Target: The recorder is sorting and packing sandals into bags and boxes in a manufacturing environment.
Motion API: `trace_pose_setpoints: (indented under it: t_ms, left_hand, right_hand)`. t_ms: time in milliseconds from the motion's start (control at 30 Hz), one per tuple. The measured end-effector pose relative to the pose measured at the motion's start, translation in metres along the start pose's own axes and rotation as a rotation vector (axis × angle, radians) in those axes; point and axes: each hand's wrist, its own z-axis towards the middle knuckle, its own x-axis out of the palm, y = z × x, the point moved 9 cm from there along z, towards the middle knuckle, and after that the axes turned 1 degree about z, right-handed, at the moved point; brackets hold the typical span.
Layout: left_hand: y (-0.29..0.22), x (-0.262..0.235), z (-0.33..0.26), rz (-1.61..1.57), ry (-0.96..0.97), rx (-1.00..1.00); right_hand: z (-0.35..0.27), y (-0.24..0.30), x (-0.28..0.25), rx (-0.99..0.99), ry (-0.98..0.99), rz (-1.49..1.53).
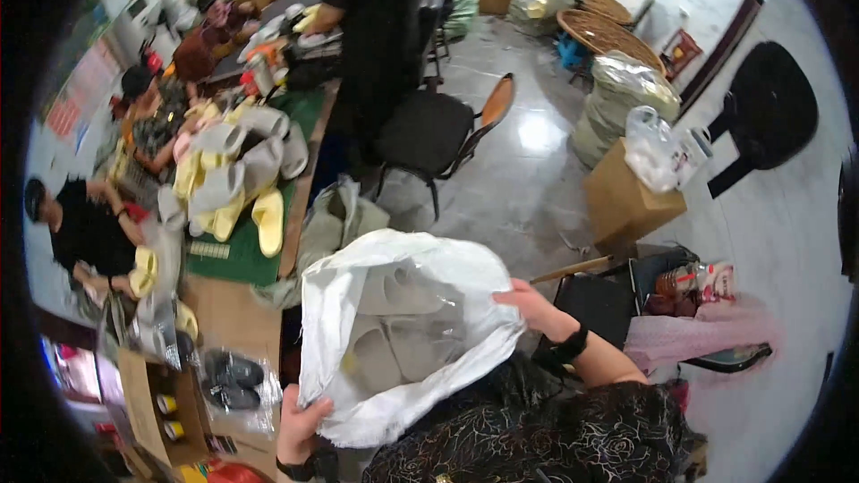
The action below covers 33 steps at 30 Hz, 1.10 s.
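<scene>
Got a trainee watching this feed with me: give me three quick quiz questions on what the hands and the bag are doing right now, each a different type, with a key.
1. True or false: both hands grip the white woven sack, the left hand at its lower edge and the right hand at its right rim.
2. Multiple choice: what shows inside the open sack? A. grey slippers B. glass bottles C. rolled paper
3. Fill in: the pile of grey and yellow slippers on the table lies to the person's ____.

Key: 1 true; 2 A; 3 left
</scene>
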Motion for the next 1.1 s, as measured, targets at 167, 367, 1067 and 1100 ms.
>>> trace_pose_setpoints:
  t_ms: [167, 367, 1067, 1100]
  left_hand:
    - [-0.088, 0.15, 0.083, 0.045, 0.297, 0.113]
    - [-0.172, 0.327, 0.161, 0.094, 0.458, 0.2]
    - [-0.374, 0.821, 0.497, 0.069, 1.047, 0.548]
    - [-0.384, 0.844, 0.514, 0.058, 1.039, 0.547]
  right_hand:
    - [-0.035, 0.118, -0.104, -0.472, -0.284, 0.158]
    - [-0.012, 0.208, -0.221, -0.55, -0.55, 0.467]
    - [0.098, 0.568, -0.544, -0.91, -0.853, 0.363]
    - [0.109, 0.586, -0.561, -0.947, -0.809, 0.428]
